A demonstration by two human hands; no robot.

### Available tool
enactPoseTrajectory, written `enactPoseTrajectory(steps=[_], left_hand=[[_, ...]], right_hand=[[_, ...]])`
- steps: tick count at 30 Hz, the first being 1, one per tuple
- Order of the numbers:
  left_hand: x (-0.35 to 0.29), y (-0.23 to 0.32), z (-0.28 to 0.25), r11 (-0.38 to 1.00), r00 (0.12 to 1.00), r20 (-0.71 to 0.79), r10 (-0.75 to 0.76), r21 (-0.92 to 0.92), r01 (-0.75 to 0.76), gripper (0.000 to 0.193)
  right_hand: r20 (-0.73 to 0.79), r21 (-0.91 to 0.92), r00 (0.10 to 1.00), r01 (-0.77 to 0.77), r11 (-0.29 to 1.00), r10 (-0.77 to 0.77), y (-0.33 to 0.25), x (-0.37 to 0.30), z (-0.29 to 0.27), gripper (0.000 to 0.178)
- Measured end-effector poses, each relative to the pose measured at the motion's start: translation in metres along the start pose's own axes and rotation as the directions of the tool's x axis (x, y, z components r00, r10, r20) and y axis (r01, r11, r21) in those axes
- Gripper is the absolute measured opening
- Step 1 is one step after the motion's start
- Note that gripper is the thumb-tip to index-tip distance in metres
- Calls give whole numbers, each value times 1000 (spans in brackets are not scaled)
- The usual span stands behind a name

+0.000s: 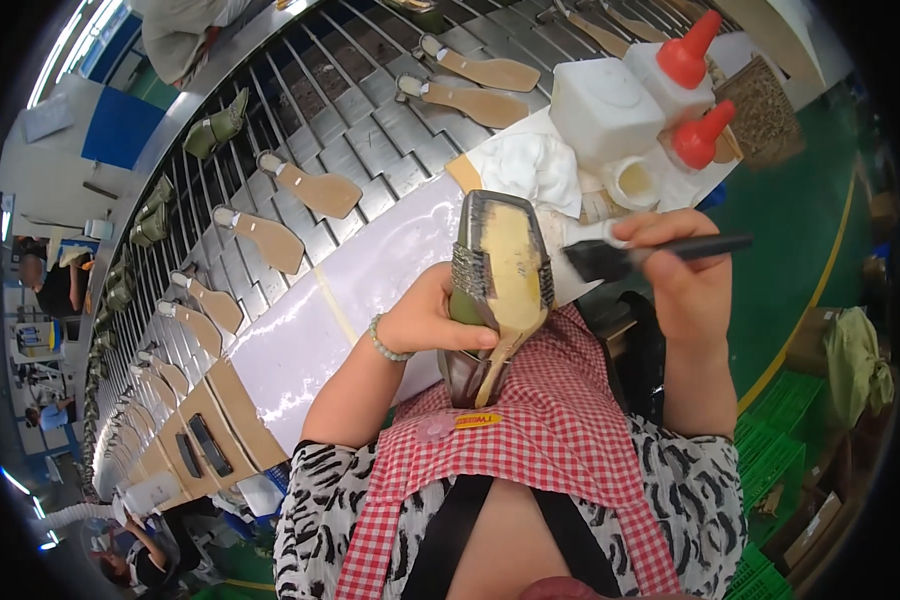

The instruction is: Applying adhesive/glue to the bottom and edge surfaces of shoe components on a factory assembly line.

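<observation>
Gripping a lasted shoe (510, 255) bottom-up over the checked apron (530, 455) in left hand (430, 318), grasping a black brush (602, 262) in right hand (685, 275), seemingly partway through brushing, with tan soles (315, 190) unattached.

Clearest bit of print we've spotted is on the yellow patch (478, 420) on the front of the red-and-white checked apron (530, 447): a short line of reddish lettering, right beside a pink flower shape. Next up, the pale underside of the shoe (510, 240) has a small dark mark near its middle; could be a number, but it's too blurry for us to call. The tan insoles (319, 191) on the rack have little white spots near the narrow end, too tiny for us to tell if they're printed. Pale patch on the cardboard box (808, 538) lower right, maybe a label, unreadable to us.
</observation>
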State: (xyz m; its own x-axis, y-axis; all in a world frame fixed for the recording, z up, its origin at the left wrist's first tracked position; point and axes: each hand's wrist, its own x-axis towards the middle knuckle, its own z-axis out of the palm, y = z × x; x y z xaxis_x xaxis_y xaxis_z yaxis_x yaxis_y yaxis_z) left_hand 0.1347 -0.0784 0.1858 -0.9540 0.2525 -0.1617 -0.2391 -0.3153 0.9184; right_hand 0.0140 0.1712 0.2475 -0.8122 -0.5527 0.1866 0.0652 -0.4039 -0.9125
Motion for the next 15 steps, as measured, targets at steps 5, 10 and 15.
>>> enactPoseTrajectory(steps=[5,10,15], left_hand=[[2,12,7,996,998,59,-4,91,-2,53],[1,18,12,989,998,68,7,149,-17,53],[1,15,11,989,997,71,19,146,-29,55]], right_hand=[[164,-150,986,44,988,-19,2,6,25,20],[210,-283,970,183,942,-125,7,10,29,18],[306,-357,942,246,901,-136,5,7,28,17]])
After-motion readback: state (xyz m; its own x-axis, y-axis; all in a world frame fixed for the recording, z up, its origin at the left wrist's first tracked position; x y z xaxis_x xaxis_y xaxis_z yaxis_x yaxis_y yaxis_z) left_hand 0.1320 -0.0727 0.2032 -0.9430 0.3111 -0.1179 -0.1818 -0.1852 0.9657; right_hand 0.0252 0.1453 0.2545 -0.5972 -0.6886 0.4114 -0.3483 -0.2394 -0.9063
